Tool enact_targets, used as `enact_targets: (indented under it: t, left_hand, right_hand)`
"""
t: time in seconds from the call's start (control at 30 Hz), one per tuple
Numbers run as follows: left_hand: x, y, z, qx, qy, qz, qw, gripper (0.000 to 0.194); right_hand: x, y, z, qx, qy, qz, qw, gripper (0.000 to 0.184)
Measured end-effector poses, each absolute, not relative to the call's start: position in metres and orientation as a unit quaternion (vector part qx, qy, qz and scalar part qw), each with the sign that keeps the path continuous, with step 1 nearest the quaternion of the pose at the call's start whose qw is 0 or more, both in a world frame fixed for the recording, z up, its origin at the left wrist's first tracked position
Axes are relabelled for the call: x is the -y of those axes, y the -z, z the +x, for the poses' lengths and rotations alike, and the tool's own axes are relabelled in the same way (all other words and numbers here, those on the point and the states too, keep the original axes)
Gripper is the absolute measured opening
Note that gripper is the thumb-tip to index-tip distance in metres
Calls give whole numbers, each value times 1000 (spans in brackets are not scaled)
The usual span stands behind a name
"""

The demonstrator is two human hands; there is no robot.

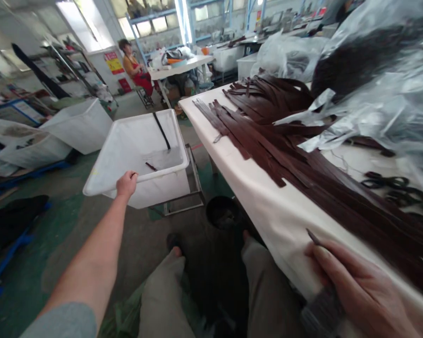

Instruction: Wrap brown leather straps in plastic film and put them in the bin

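Observation:
My left hand [127, 184] is closed over the near rim of a white plastic bin [155, 188], with the arm stretched forward. Inside the bin lie a black strip [162, 131] over the far wall and a small dark piece [150, 166] on the bottom. At lower right, my right hand [356, 277] pinches a dark strip [313, 237] between thumb and fingers. Its tip pokes out past the thumb, and a wider dark part shows beneath the hand; the rest is hidden. Beside this hand, many dark brown strips [285, 145] lie lengthwise on the cream-covered table [246, 188].
Clear plastic wrapping [384, 108] covers the table's right side, near black rolled bands [387, 185]. A black bucket [222, 213] stands on the floor by the table. The bin rests on a metal frame [183, 202]. A person [136, 68] sits in the background beside another table [183, 65].

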State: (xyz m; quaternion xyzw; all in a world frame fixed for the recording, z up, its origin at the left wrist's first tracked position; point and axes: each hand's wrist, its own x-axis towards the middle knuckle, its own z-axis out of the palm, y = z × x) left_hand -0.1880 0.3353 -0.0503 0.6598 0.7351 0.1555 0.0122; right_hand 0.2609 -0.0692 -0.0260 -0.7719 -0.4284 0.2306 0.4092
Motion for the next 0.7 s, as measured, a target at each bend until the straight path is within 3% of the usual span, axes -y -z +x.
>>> enact_targets:
  t: [0.37, 0.7]
  left_hand:
    - [-242, 51, -204, -729, -175, 660, 48, 23]
    - [-150, 36, -207, -713, -347, 586, 167, 15]
  right_hand:
    - [57, 12, 253, 463, -301, -706, 442, 40]
    - [56, 14, 253, 483, -308, -689, 443, 39]
